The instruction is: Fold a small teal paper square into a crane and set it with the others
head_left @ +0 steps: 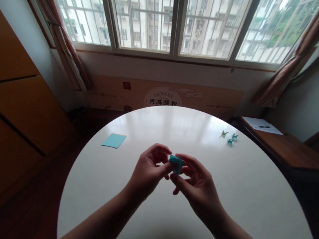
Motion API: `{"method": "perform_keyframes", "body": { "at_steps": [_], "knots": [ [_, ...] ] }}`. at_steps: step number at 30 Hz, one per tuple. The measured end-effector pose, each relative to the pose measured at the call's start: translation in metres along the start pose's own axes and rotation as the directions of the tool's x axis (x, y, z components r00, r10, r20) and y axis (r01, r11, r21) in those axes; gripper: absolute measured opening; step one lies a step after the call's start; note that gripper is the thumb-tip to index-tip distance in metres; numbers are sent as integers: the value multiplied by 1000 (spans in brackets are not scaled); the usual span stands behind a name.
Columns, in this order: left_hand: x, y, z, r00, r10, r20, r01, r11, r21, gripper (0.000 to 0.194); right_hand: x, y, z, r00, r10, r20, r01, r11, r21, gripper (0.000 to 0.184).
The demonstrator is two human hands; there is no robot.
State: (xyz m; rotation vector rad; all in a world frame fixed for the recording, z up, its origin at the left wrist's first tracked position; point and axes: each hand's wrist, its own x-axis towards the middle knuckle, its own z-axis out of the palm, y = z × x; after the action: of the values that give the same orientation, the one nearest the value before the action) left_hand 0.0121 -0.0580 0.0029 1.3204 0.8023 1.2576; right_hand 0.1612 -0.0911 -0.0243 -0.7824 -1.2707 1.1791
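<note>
A small folded piece of teal origami paper (176, 164) is held up over the middle of the round white table (139, 219). My left hand (153, 166) pinches its left side between thumb and fingers, the thumb lying across its front. On the other side, my right hand (194, 178) grips it with the thumb below and the index finger along the top edge. The fingers partly cover the paper, so its exact folded shape is hard to make out.
Light blue square paper (114, 140) lies at the table's left. Three small folded paper birds, including a green one (224, 134) and a blue one (230, 141), stand at the back right. Beyond the table, a wooden side table (300, 151) bears a white sheet (254, 123) and a pen.
</note>
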Motion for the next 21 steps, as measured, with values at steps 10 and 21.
{"method": "perform_keyframes", "body": {
  "at_steps": [10, 21],
  "knots": [
    [0, -7, 0, 999, 14, 42, -20, 990, 138, 30, 0, -5, -4, 994, 101, -28, -99, 993, 71, 40],
    [-4, -4, 5, 999, 18, 43, -28, 967, 253, 33, 0, 1, -8, 993, -63, -95, 54, 994, -100, 30]
  ]
}}
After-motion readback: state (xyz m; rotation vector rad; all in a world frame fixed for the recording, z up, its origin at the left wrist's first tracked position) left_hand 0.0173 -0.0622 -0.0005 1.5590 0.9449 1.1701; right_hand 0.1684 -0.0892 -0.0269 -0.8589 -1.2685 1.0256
